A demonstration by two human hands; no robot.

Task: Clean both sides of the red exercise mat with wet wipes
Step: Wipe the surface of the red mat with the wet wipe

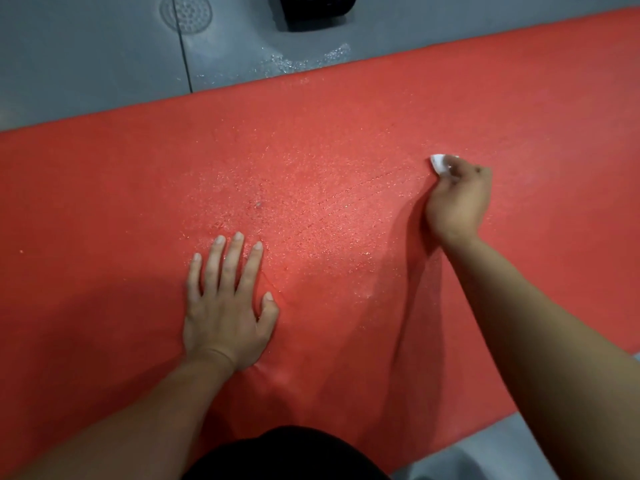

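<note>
The red exercise mat (104, 202) lies flat across the grey floor and fills most of the view. Its middle glistens with wet streaks and droplets. My left hand (227, 303) presses flat on the mat near the centre, fingers straight and spread. My right hand (457, 199) is further right and a little farther out, fingers curled round a small bunched white wet wipe (440, 163) that touches the mat. Only the wipe's tip shows past my fingers.
Grey floor (86, 64) runs along the mat's far edge, with a seam and a round embossed patch. Water droplets (294, 64) sit on the floor by that edge. A black object (315, 8) stands at the top. Dark clothing (284, 455) shows at the bottom.
</note>
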